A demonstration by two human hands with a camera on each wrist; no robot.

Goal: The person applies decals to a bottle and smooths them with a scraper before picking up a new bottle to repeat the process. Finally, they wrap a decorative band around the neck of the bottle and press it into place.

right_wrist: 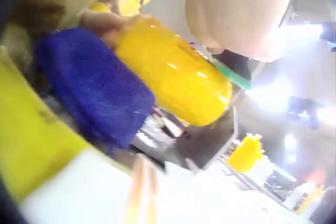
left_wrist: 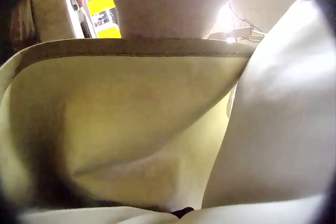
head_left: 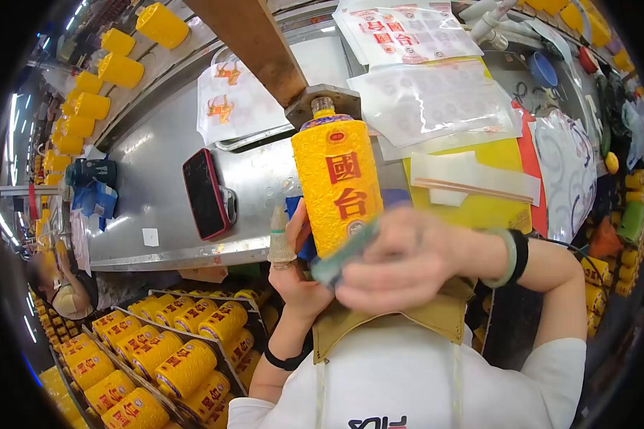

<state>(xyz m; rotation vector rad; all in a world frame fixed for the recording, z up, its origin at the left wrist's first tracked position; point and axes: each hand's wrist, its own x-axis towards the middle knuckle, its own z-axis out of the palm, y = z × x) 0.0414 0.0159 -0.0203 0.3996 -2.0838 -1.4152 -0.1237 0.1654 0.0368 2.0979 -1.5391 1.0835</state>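
A yellow bottle with red characters lies with its neck against a hexagonal block on a wooden beam. My left hand holds the bottle at its base end. Ribbed finger cots cover a finger of that hand. Over the lower part of the bottle my right hand, blurred by motion, grips a flat green scraper-like piece. Beside the bottle is a blue pad, mostly hidden behind it in the head view. The left wrist view shows mainly the tan apron.
A phone lies on the metal table to the left. Printed transfer sheets and white strips lie to the right. Crates of yellow bottles stand at lower left, and more bottles line a far-left shelf.
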